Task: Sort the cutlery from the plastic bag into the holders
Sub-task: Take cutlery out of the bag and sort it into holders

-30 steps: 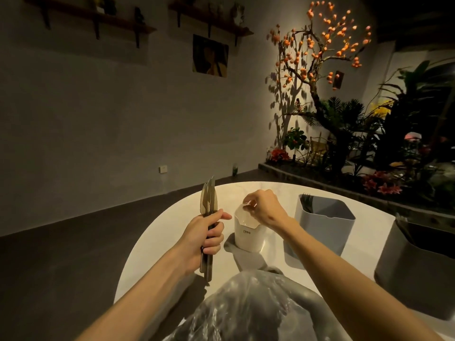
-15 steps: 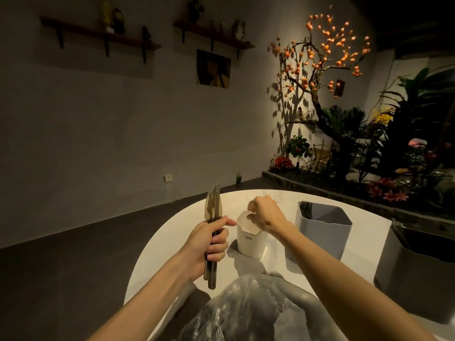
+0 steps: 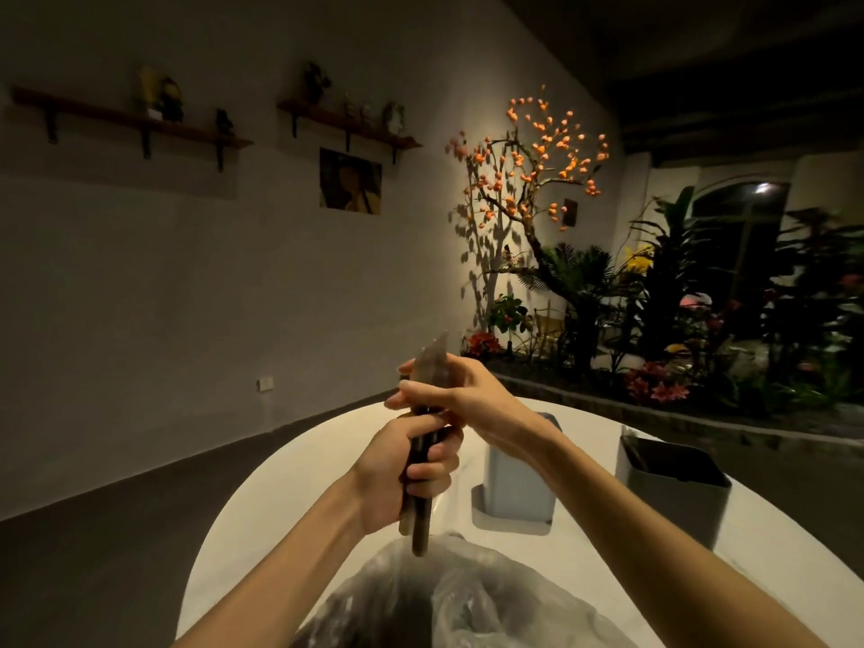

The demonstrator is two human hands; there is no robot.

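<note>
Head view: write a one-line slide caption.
Left hand grips a bundle of knives upright while the right hand pinches one near the blades.

One head-worn cam only, no 2nd view to overlap. Looking fwd and slightly down over both forearms, wide-angle, edges bowing. Sitting close: hands mid-frame, round white tabletop [image 3: 290, 479] filling lower centre, crinkled clear plastic bag [image 3: 467, 596] right under the lens. Facing the grey wall w/ dark wooden shelves [image 3: 126, 119]; lit orange-blossom tree [image 3: 528, 180] showing far right.
</note>
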